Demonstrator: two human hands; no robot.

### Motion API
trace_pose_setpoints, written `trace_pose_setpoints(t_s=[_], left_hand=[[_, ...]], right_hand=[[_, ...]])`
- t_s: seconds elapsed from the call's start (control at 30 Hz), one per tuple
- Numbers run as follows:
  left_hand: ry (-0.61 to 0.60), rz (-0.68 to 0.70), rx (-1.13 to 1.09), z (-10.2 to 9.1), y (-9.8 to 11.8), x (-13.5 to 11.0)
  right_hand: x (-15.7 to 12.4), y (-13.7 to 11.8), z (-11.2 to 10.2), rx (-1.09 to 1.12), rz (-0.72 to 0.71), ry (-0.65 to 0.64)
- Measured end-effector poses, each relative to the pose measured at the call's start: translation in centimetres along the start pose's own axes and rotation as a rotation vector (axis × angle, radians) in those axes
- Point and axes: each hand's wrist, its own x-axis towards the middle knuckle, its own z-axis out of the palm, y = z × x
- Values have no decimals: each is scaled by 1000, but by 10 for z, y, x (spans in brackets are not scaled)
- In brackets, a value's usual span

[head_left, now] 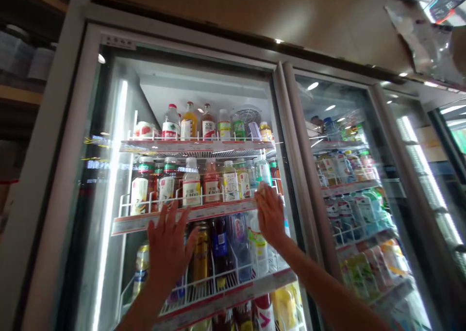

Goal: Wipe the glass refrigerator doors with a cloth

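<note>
My left hand [169,246] is open, its fingers spread, and looks laid flat on the glass door [204,86] of a lit drinks fridge. To its right, my right hand [269,214] is closed, with the fingers bent over a small pale cloth [259,193] at the glass; most of the cloth is hidden. Behind the door, a juice bottle [191,183] and a pink-labelled bottle [212,181] stand on the middle shelf [214,208]. Near my right fingertips, behind the glass, is a bottle with a turquoise label [263,168].
The metal door frame [302,175] runs down just right of my right hand. Another glass-doored fridge section [349,185] with stocked shelves adjoins it. Wooden shelving [22,94] stands at the left. A plastic-wrapped item [424,40] hangs at the upper right.
</note>
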Motion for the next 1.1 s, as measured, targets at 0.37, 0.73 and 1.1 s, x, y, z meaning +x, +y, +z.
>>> trace_pose_setpoints(t_s=[0.37, 0.73, 1.1], left_hand=[[-64, -108, 51, 1, -21, 32], [-59, -90, 92, 2, -21, 29], [-97, -101, 99, 3, -21, 26]], right_hand=[[33, 4, 7, 9, 121, 62], [74, 0, 18, -36, 206, 173], [108, 9, 20, -52, 352, 125]])
